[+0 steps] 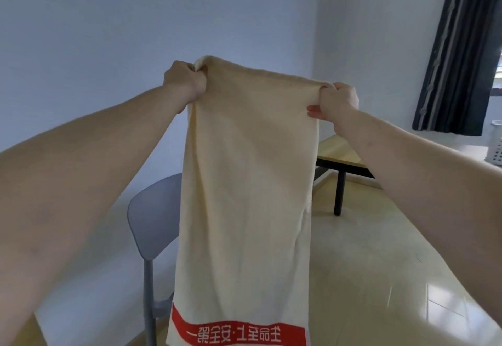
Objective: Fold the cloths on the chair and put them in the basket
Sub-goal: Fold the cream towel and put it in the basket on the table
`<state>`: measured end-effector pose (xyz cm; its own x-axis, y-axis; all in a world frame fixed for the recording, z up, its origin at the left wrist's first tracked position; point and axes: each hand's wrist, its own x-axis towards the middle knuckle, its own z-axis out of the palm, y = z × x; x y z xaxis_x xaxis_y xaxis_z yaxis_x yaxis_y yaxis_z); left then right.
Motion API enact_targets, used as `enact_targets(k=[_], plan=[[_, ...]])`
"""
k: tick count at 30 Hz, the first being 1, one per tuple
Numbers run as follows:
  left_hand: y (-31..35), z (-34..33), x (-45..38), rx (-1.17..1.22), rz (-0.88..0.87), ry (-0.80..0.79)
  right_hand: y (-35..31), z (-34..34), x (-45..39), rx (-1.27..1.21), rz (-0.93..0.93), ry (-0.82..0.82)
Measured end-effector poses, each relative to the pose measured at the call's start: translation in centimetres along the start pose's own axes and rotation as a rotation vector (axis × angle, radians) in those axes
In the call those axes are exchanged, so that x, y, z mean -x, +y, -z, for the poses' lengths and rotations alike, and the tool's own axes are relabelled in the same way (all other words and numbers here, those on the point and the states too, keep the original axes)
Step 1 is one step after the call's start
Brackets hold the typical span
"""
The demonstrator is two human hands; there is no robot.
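A long cream cloth (247, 182) with a red band of white characters near its lower end hangs straight down in front of me. My left hand (184, 80) grips its top left corner and my right hand (336, 101) grips its top right corner, both arms stretched out. Behind the cloth stands a grey chair (153, 223); only its backrest and a leg show, the seat is hidden. At the far right edge a white perforated basket (495, 146) is partly in view.
A low table (342, 152) with a yellow top and black legs stands behind the cloth at the right. A dark curtain (459, 46) hangs at the upper right. Pale walls meet in a corner; the floor is glossy tile.
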<state>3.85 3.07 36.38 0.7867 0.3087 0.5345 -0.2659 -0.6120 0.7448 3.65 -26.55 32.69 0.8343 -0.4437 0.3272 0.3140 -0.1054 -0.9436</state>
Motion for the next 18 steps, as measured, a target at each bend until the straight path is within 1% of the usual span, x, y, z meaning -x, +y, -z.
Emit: enact_targets(k=[5,11,15,18], plan=[[-4.6,-2.8,-0.6,0.006,0.019,-0.046,4.3,-1.5,-1.3,0.075,-0.016,-0.011],[-10.4,-5.4,2.3,0.036,0.012,-0.19,10.4,-1.5,-0.3,0.182,-0.02,-0.059],[-14.7,-7.3,6.1,0.033,0.046,-0.233,15.4,-0.2,1.9,0.377,0.047,-0.153],[-18.2,-8.7,9.3,-0.004,0.035,-0.294,19.6,1.1,4.2,0.495,0.09,-0.216]])
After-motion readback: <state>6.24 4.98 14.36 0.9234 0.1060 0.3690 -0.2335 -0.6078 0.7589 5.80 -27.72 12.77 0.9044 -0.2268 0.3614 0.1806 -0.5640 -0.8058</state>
